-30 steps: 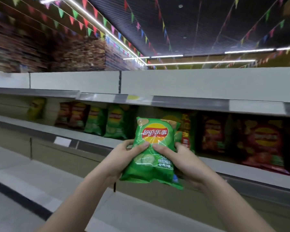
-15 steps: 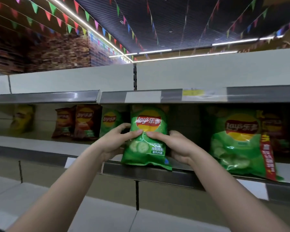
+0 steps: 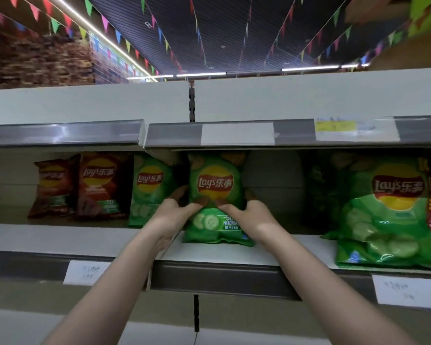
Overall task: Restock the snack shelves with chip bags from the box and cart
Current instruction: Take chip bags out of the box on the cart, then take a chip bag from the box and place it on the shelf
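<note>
A small green cucumber chip bag [image 3: 215, 185] stands upright on the middle shelf [image 3: 222, 255], its bottom edge resting on the board. My left hand [image 3: 171, 216] grips its left side and my right hand [image 3: 246, 217] grips its right side, thumbs pressed on the front below the logo. Another green bag [image 3: 149, 188] stands just to its left. The box and cart are out of view.
Two red-brown chip bags [image 3: 77, 185] stand further left on the same shelf. A large green bag [image 3: 388, 215] stands at the right, with a gap between it and the held bag. The upper shelf edge [image 3: 234, 133] overhangs close above the bags. Price labels hang on the rails.
Both hands have carried the green bag forward from in front of the shelf into it, so its bottom now rests on the board beside the other green bag. The view has moved closer.
</note>
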{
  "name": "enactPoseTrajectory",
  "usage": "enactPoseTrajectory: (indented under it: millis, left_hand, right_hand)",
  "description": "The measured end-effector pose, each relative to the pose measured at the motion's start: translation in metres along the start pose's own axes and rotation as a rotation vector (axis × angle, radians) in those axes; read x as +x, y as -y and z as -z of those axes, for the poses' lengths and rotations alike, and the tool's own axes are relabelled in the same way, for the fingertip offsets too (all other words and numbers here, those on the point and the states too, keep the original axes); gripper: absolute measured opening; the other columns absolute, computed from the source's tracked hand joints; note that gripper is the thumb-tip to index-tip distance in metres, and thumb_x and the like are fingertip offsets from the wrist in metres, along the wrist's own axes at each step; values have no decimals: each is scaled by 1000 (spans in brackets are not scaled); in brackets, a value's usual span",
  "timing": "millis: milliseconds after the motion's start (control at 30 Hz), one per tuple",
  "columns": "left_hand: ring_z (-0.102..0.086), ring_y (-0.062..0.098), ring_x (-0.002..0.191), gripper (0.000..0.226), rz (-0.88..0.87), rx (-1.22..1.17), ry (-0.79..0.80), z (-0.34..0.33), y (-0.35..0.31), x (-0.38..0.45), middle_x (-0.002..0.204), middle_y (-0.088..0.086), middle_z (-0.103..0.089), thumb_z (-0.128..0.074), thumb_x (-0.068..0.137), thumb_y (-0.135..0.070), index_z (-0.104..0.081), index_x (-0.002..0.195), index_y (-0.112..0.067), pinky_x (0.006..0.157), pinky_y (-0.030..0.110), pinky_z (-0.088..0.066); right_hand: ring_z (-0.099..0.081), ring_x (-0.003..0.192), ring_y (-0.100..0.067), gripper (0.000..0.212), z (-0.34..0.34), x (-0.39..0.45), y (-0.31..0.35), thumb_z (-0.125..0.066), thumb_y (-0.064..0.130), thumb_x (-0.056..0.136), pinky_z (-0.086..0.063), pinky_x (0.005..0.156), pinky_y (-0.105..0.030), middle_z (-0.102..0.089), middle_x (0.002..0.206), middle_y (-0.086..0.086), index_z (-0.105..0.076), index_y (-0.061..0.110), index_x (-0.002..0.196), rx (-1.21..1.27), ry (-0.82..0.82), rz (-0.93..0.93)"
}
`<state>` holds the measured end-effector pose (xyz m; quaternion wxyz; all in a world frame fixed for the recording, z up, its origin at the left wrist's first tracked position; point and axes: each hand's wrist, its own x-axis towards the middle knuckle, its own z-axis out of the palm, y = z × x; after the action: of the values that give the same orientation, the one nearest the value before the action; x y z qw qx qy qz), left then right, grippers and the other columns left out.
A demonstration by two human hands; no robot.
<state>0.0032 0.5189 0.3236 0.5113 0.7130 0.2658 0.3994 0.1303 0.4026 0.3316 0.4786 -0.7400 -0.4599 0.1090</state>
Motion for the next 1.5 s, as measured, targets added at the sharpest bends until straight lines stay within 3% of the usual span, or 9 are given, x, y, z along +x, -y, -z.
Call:
enactPoseTrajectory:
  millis: [100,233,433,600,700,767,1133,1300,1500]
  left_hand:
    - [-67,20,96,57,-49,59,-11,-7,8,-1,114,7,-67,-64,91,-21,-39,143,-19,83,33,-56]
    - [-63,18,98,54,-128,200,-69,-12,5,-5,120,5,-63,-61,93,-25,-40,142,-17,77,24,-52]
    - [-54,34,110,69,-61,518,-296,-17,-7,-19,123,18,-54,-71,82,-43,-44,129,-2,88,39,-48]
    - [-43,30,123,67,-475,484,-521,-39,-27,-67,130,15,-46,-73,82,-38,-42,131,-5,104,42,-39]
    - [-60,9,101,18,-611,164,-283,-65,-50,-93,106,-4,-63,-63,91,-23,-58,107,-19,89,37,-52]
    - [-65,4,86,7,-546,-25,-45,-93,-67,-111,93,-4,-66,-58,94,-16,-62,99,-17,75,26,-56]
    - [-65,13,63,22,-357,-570,540,-324,-118,-200,73,9,-64,-51,93,10,-61,83,-7,57,18,-52]
    - [-60,12,54,16,-226,-636,792,-449,-146,-278,62,9,-61,-49,94,5,-59,85,-4,46,19,-46]
    - [-56,24,62,25,11,-737,1185,-599,-184,-423,63,12,-59,-45,94,8,-58,78,-8,40,18,-41]
  right_hand:
    - [-59,81,-24,45,2,-3,0,-56,53,92,-45,73,-33,-59,78,-7,-54,11,74,-139,50,-19]
    - [-47,63,-13,47,3,-7,0,-53,57,92,-36,56,-26,-48,69,0,-47,15,73,-167,61,-20]
    - [-48,68,-17,57,4,-23,7,-40,65,91,-38,65,-33,-47,72,-2,-44,12,74,-163,-36,17]
    - [-55,102,-25,43,14,-37,-2,-47,42,99,-41,79,-29,-56,105,-8,-52,6,123,-113,-384,204]
    - [-61,102,-10,26,25,-66,-15,-56,31,97,-48,84,-25,-61,116,0,-60,15,117,149,-396,431]
    - [-67,92,-4,18,42,-88,-23,-57,28,97,-54,80,-25,-68,106,2,-63,17,110,314,-318,462]
    - [-64,91,-38,19,234,-215,-116,-49,17,100,-51,70,-37,-68,94,-23,-64,29,95,178,-620,199]
    - [-69,82,-1,25,336,-313,-168,-43,13,103,-53,71,-16,-73,85,9,-62,29,99,130,-746,2]
    - [-56,53,10,34,456,-481,-225,-39,0,101,-41,53,-5,-59,57,12,-56,23,82,-59,-952,-229]
